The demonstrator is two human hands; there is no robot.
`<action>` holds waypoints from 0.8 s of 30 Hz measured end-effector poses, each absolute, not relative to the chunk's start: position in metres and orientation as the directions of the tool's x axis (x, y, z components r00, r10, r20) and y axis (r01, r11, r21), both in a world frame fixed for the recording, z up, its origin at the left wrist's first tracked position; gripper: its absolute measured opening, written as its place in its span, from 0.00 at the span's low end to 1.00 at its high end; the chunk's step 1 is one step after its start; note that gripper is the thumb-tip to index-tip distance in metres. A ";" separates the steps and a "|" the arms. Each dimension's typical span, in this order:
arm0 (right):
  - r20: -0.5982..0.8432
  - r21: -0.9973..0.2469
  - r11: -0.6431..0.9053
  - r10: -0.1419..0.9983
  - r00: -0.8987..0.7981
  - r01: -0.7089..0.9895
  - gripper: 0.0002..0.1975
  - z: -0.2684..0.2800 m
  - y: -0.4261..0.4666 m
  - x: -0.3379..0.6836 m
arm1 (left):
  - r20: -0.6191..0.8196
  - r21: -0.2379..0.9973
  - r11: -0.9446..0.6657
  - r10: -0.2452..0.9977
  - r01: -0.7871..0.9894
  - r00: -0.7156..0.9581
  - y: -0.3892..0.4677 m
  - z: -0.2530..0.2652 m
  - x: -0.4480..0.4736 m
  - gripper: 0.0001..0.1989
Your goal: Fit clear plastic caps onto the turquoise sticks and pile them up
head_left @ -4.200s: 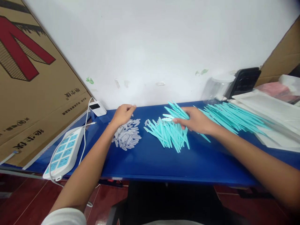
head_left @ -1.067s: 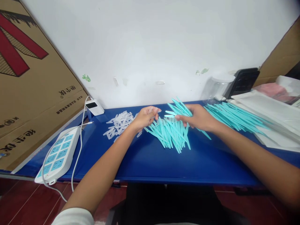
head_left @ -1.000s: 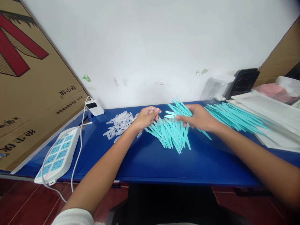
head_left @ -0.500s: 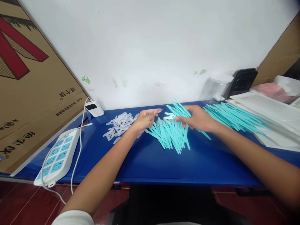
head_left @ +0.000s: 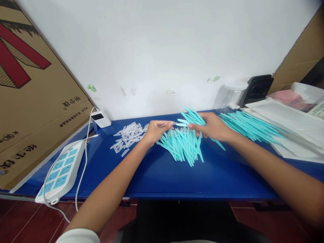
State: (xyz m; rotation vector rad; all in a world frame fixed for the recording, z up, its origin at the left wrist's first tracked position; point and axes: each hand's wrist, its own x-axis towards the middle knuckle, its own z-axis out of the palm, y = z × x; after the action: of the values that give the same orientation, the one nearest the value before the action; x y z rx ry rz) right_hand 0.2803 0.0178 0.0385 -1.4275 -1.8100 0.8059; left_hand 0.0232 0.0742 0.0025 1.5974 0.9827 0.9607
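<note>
A person's two bare hands meet above a blue counter (head_left: 164, 175), seen from a head camera. The left hand (head_left: 155, 131) pinches one small clear plastic cap (head_left: 168, 124) between thumb and fingertips. The right hand (head_left: 212, 126) is curled around a fanned bunch of teal plastic sticks (head_left: 191, 114) and pinches one teal stick (head_left: 181, 124), whose pale tip points at the cap; cap and tip are just apart or barely touching, too small to tell.

Directly under the hands lies a loose pile of teal sticks (head_left: 184, 145), too many to count, several dozen at least. Left of that pile is a scatter of clear caps (head_left: 127, 136), also dozens. Right of the pile, a second, longer heap of teal sticks (head_left: 249, 125) lies against a stack of white sheets (head_left: 293, 126).

Farther left of the pile, one white power strip (head_left: 60, 170) with teal sockets overhangs the counter edge, and one small white charger (head_left: 100, 118) sits near the wall. One cardboard box (head_left: 32, 98) leans behind the strip. Behind the second heap stand one clear jar (head_left: 230, 96) and one black device (head_left: 257, 89).
</note>
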 end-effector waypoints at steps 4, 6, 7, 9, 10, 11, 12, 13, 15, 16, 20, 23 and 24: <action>0.132 -0.810 0.195 0.980 -0.152 0.553 0.15 0.039 0.019 0.282 | 0.106 0.984 -0.149 0.933 0.102 0.344 0.071 0.004 0.025 0.29; 0.125 -0.808 0.186 0.981 -0.145 0.560 0.15 0.040 0.020 0.282 | 0.086 0.988 -0.125 0.935 0.093 0.345 0.070 0.005 0.025 0.29; 0.122 -0.806 0.183 0.982 -0.144 0.563 0.15 0.040 0.020 0.282 | 0.074 0.990 -0.111 0.934 0.088 0.349 0.069 0.005 0.026 0.29; 0.119 -0.806 0.182 0.982 -0.147 0.564 0.15 0.040 0.020 0.282 | 0.050 0.993 -0.086 0.931 0.083 0.360 0.068 0.006 0.026 0.30; 0.118 -0.806 0.183 0.982 -0.150 0.563 0.15 0.040 0.020 0.282 | 0.044 0.993 -0.080 0.930 0.084 0.365 0.068 0.007 0.026 0.30; 0.115 -0.805 0.183 0.981 -0.154 0.564 0.15 0.040 0.020 0.282 | 0.044 0.992 -0.083 0.928 0.090 0.370 0.068 0.007 0.026 0.30; 0.113 -0.805 0.182 0.981 -0.156 0.565 0.14 0.039 0.020 0.282 | 0.051 0.991 -0.094 0.926 0.100 0.374 0.068 0.007 0.026 0.29; 0.110 -0.803 0.181 0.981 -0.157 0.568 0.14 0.039 0.020 0.283 | 0.064 0.987 -0.114 0.924 0.113 0.376 0.068 0.006 0.025 0.28; 0.108 -0.798 0.183 0.981 -0.163 0.574 0.15 0.038 0.020 0.283 | 0.109 0.974 -0.175 0.918 0.141 0.382 0.070 0.005 0.024 0.26; 0.107 -0.797 0.187 0.980 -0.170 0.575 0.15 0.038 0.020 0.283 | 0.138 0.965 -0.210 0.912 0.153 0.386 0.070 0.004 0.024 0.25; 0.107 -0.799 0.207 0.973 -0.204 0.565 0.15 0.037 0.018 0.280 | 0.195 0.942 -0.290 0.883 0.170 0.427 0.073 0.000 0.025 0.22; 0.111 -0.813 0.217 0.969 -0.222 0.541 0.15 0.036 0.015 0.276 | 0.169 0.955 -0.257 0.883 0.150 0.438 0.071 -0.001 0.028 0.22; 0.114 -0.817 0.221 0.967 -0.228 0.532 0.16 0.036 0.014 0.274 | 0.152 0.961 -0.237 0.886 0.145 0.438 0.070 -0.001 0.029 0.22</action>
State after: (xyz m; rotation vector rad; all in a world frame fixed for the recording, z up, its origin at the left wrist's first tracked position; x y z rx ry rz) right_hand 0.2743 0.0145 0.0358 -1.3830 -1.8585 0.8703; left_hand 0.0287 0.0699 -0.0009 1.6756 0.9057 0.9132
